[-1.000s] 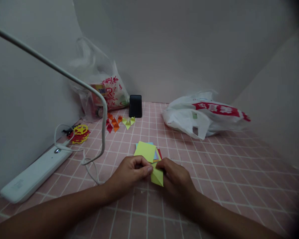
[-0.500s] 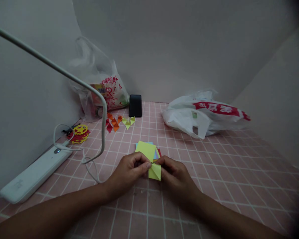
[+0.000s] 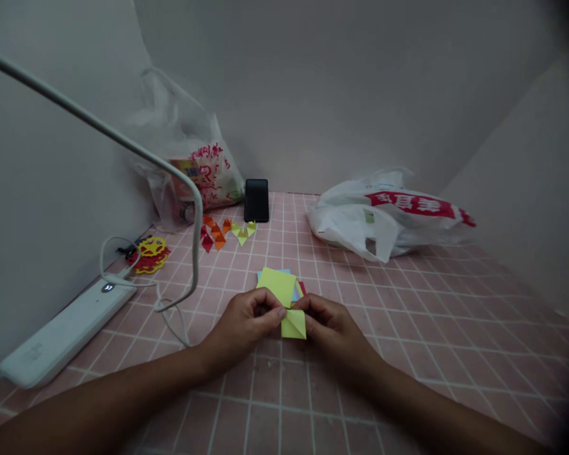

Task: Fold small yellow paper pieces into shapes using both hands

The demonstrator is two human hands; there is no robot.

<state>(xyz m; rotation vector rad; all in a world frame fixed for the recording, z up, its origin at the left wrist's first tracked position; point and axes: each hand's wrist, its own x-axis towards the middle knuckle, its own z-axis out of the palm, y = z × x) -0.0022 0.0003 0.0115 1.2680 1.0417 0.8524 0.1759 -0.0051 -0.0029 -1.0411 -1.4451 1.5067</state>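
Note:
A small folded square of yellow paper (image 3: 293,325) is held between both hands, a diagonal crease showing across it. My left hand (image 3: 249,319) pinches its upper left corner between thumb and index finger. On the other side, my right hand (image 3: 334,325) grips the right edge, its fingertips at the upper right corner. Just behind the hands lies a stack of coloured paper sheets (image 3: 275,283), yellow on top, with blue, purple and red edges sticking out. The fingers partly cover the stack's near edge.
Folded paper pieces (image 3: 219,235) in red, orange and yellow lie near a black phone (image 3: 256,200). Plastic bags stand at back left (image 3: 203,170) and right (image 3: 360,218). At left are a white power bank (image 3: 61,338), a looping cable (image 3: 196,240) and red-yellow cut-outs (image 3: 150,254).
The folded yellow paper has tilted slightly and its lower edge sits a little higher. Both hands keep their hold, with barely any shift.

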